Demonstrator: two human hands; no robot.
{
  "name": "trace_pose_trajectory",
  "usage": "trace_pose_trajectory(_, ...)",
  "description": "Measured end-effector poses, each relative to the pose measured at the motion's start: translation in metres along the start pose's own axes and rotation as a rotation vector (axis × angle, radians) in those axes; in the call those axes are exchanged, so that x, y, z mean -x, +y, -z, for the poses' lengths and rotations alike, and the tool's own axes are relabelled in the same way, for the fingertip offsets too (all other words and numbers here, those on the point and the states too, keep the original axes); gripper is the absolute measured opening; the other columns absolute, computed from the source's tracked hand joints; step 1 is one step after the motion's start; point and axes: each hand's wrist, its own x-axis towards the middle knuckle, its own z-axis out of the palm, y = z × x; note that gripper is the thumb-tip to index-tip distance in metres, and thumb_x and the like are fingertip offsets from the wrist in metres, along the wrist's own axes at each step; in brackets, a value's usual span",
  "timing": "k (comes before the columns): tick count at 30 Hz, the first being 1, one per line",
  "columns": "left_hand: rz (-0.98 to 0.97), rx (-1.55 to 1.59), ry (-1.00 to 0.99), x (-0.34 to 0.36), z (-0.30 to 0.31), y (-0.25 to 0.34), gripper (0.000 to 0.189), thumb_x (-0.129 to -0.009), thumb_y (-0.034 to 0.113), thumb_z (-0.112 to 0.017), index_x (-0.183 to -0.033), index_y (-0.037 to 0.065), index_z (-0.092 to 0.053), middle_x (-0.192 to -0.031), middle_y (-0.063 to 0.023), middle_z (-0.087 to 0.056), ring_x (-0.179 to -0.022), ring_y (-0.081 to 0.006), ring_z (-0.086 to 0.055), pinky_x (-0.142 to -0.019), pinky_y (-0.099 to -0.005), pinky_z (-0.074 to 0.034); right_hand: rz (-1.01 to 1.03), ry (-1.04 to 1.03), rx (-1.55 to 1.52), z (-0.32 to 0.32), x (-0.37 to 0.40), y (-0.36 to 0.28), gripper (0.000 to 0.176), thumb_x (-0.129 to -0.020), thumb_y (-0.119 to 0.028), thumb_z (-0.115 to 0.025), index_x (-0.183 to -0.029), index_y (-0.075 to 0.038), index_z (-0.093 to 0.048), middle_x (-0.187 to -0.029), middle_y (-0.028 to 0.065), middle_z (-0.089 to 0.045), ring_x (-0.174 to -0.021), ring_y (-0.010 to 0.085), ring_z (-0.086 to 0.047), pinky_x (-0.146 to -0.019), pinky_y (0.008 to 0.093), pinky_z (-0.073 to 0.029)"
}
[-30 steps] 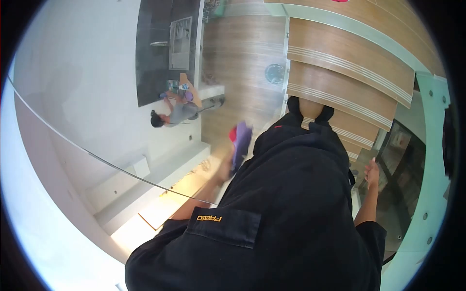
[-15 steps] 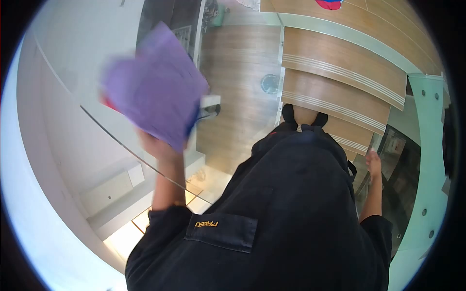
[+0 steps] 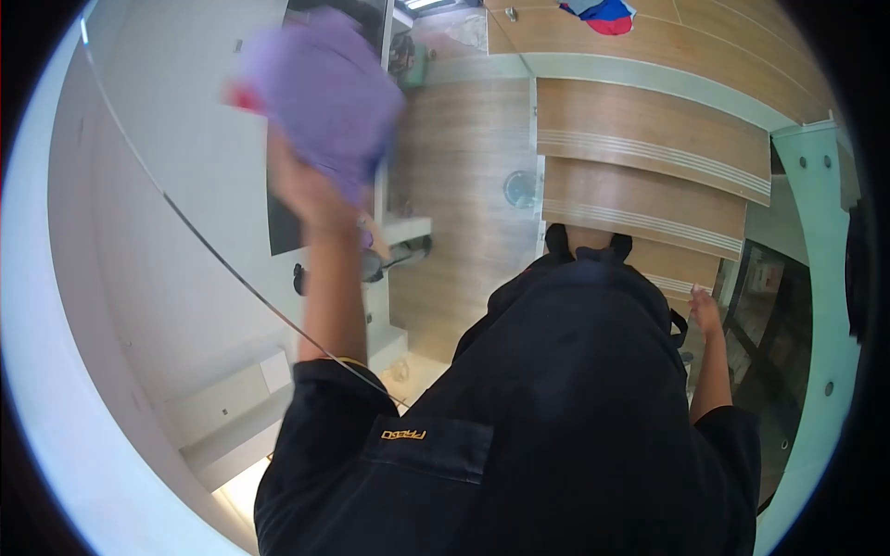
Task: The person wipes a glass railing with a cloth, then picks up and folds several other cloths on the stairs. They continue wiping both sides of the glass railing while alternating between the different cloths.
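Note:
My left hand (image 3: 311, 190) is raised at the upper left, its fingers wrapped into a purple cloth (image 3: 324, 93) blurred by motion. A bit of red shows at the cloth's left edge and some blue on its lower right. The cloth overlaps the clear glass panel (image 3: 445, 139) beside the stairs in this view. Low on the right, my right hand (image 3: 706, 310) hangs beside the wooden stairs (image 3: 640, 185), holding nothing that shows, its fingers loosely bent and apart.
My feet (image 3: 589, 248) are on a lower step. A blue, red and grey cloth bundle (image 3: 607, 17) lies on the wooden floor above the stairs. A green-tinted glass panel (image 3: 811, 241) with round fittings runs along the right. A white wall (image 3: 185, 250) stands on the left.
My left hand and the purple cloth have moved up and slightly right in view. The stairs sit a little lower in the picture. My right hand stays low beside the steps.

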Motion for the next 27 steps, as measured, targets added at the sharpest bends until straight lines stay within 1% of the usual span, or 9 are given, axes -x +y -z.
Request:
trace_pose_trajectory(3,-0.223,0.108,-0.228,-0.047,-0.024,0.064,0.063,-0.098,0.049,-0.029,-0.145,0.007,-0.033,-0.143,-0.015,-0.041,-0.13,-0.0369,-0.042,-0.108,-0.0537,-0.034,-0.018,0.03,-0.01,0.004,0.014,-0.009,0.073,-0.088,-0.07,-0.047,-0.12,-0.006,-0.06,-0.097,0.0082,-0.064,-0.083,0.0198,-0.059,-0.068,0.0313,-0.045)
trace_pose_trajectory(6,-0.077,0.055,-0.077,-0.019,0.005,0.018,0.064,-0.098,0.05,-0.029,-0.145,0.007,-0.032,-0.145,-0.0148,-0.039,-0.131,-0.0356,-0.041,-0.11,-0.0514,-0.032,-0.087,0.163,-0.179,0.009,0.029,-0.012,0.074,-0.087,-0.071,-0.047,-0.122,-0.007,-0.059,-0.097,0.0084,-0.064,-0.08,0.0192,-0.058,-0.065,0.0306,-0.044)
trace_pose_trajectory(11,0.977,-0.136,-0.135,0.203,0.212,-0.198,0.061,-0.099,0.051,-0.033,-0.142,0.007,-0.037,-0.132,-0.0107,-0.045,-0.119,-0.0276,-0.045,-0.102,-0.0423,-0.036,-0.128,0.235,-0.305,0.011,0.027,0.034,0.07,-0.087,-0.069,-0.05,-0.119,-0.008,-0.061,-0.091,0.0063,-0.063,-0.075,0.0162,-0.056,-0.061,0.0289,-0.042)
trace_pose_trajectory(16,1.542,0.128,-0.064,0.332,0.225,-0.204,0.062,-0.098,0.056,-0.037,-0.138,0.01,-0.044,-0.115,-0.0062,-0.054,-0.101,-0.0209,-0.052,-0.091,-0.0352,-0.043,-0.104,0.196,-0.339,-0.004,0.039,0.06,0.062,-0.088,-0.068,-0.05,-0.097,-0.008,-0.061,-0.081,0.002,-0.057,-0.072,0.0145,-0.053,-0.059,0.0298,-0.042)
trace_pose_trajectory(19,1.394,0.021,-0.287,0.232,0.19,-0.239,0.065,-0.095,0.06,-0.042,-0.138,0.011,-0.045,-0.109,-0.0041,-0.058,-0.093,-0.0178,-0.055,-0.084,-0.0315,-0.045,-0.22,0.221,-0.321,-0.02,0.065,0.032,0.06,-0.088,-0.068,-0.049,-0.095,-0.01,-0.06,-0.075,0.0008,-0.054,-0.068,0.0174,-0.052,-0.059,0.0321,-0.042)
trace_pose_trajectory(21,0.872,0.033,-0.307,0.095,0.085,-0.203,0.072,-0.095,0.063,-0.038,-0.144,0.01,-0.038,-0.129,-0.0042,-0.051,-0.112,-0.0172,-0.05,-0.095,-0.034,-0.042,-0.328,0.257,-0.355,-0.031,0.069,0.024,0.057,-0.088,-0.068,-0.049,-0.093,-0.012,-0.059,-0.07,0.0003,-0.051,-0.064,0.0179,-0.05,-0.056,0.0337,-0.041)
trace_pose_trajectory(24,0.323,0.338,-0.449,-0.092,-0.036,-0.066,0.061,-0.1,0.054,-0.031,-0.134,0.006,-0.046,-0.116,-0.0062,-0.059,-0.104,-0.0209,-0.058,-0.091,-0.037,-0.047,-0.343,0.077,-0.396,-0.02,0.07,0.033,0.06,-0.088,-0.067,-0.049,-0.115,-0.015,-0.058,-0.083,0.0043,-0.052,-0.075,0.0207,-0.051,-0.06,0.0469,-0.048)
trace_pose_trajectory(26,0.047,0.363,-0.559,-0.172,-0.066,0.011,0.054,-0.103,0.047,-0.029,-0.124,0.004,-0.053,-0.104,-0.0082,-0.061,-0.089,-0.0188,-0.06,-0.078,-0.0329,-0.051,-0.18,0.011,-0.382,-0.006,0.025,0.094,0.055,-0.089,-0.067,-0.048,-0.105,-0.015,-0.058,-0.079,0.0016,-0.052,-0.07,0.0172,-0.051,-0.055,0.0408,-0.044)
trace_pose_trajectory(27,-0.035,0.583,-0.962,-0.205,-0.082,0.047,0.044,-0.103,0.041,-0.034,-0.121,0.007,-0.054,-0.098,-0.0063,-0.06,-0.087,-0.0153,-0.06,-0.074,-0.0276,-0.05,-0.197,0.066,-0.353,0.005,0.026,0.077,0.054,-0.089,-0.067,-0.048,-0.101,-0.015,-0.058,-0.077,0.0008,-0.052,-0.067,0.0157,-0.05,-0.053,0.0375,-0.041)
